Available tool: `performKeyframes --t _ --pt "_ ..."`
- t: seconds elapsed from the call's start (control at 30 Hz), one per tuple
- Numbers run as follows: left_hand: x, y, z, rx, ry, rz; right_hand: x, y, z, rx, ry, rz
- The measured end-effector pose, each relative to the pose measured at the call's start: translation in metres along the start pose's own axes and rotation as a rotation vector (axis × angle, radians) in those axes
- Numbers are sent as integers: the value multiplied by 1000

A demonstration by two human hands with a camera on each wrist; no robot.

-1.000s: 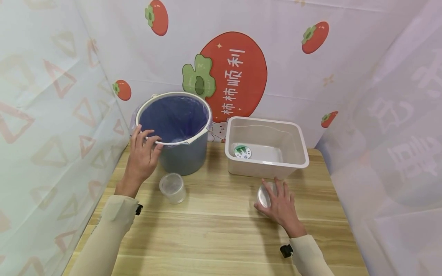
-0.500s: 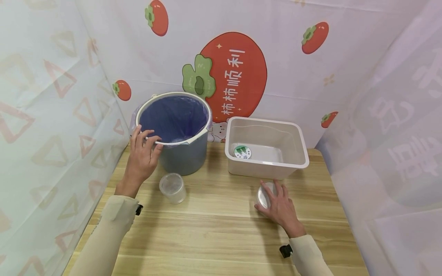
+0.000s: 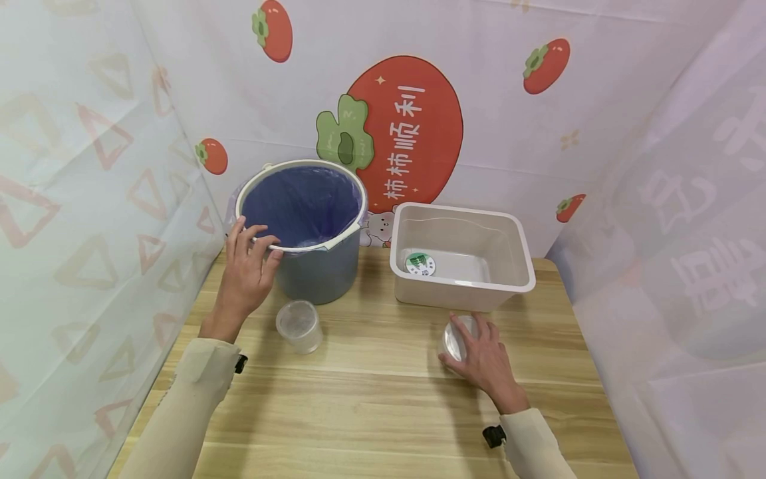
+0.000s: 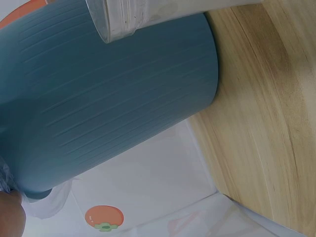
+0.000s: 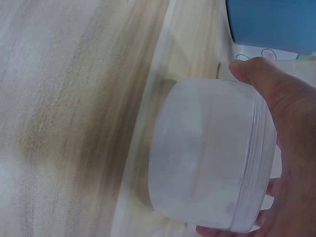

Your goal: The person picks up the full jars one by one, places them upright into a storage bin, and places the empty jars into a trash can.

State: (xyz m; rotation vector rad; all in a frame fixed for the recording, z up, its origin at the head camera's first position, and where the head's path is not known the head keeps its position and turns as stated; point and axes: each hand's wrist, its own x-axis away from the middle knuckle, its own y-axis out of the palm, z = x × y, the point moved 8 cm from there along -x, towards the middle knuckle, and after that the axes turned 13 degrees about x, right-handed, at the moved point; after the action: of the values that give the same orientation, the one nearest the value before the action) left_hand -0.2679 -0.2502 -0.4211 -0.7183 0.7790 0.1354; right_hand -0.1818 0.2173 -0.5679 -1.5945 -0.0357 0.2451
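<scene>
A cloudy, round, ridged tub (image 5: pixel 202 153) is gripped by the right hand (image 3: pixel 483 356), fingers curved wide, the bucket (image 3: pixel 323 273) by the left hand (image 3: pixel 245 276), fingers bent.

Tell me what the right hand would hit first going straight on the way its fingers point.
Past the clear container it grips, the right hand would likely meet the near wall of the beige bin first; the gap is hard to judge from above.
</scene>
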Motion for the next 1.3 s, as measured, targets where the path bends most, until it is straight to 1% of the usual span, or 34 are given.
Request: performKeyframes --t 0.2,0.37,0.63,0.8,1.07,1.3 --pt "-1 0 2 -2 6 3 0 -9 -7 -7 -8 8" --pt "-1 -1 3 -1 16 7 -1 -21 -20 6 -47 39" --pt "-1 -1 6 4 31 9 -5 -32 -42 5 -79 10" --pt "-1 -2 7 10 34 17 -8 -42 -54 -12 -104 14" --pt "-1 -4 6 15 24 10 -13 -62 -75 -16 -153 36" --pt "0 -3 3 13 10 4 -20 -76 -89 -44 -165 32"
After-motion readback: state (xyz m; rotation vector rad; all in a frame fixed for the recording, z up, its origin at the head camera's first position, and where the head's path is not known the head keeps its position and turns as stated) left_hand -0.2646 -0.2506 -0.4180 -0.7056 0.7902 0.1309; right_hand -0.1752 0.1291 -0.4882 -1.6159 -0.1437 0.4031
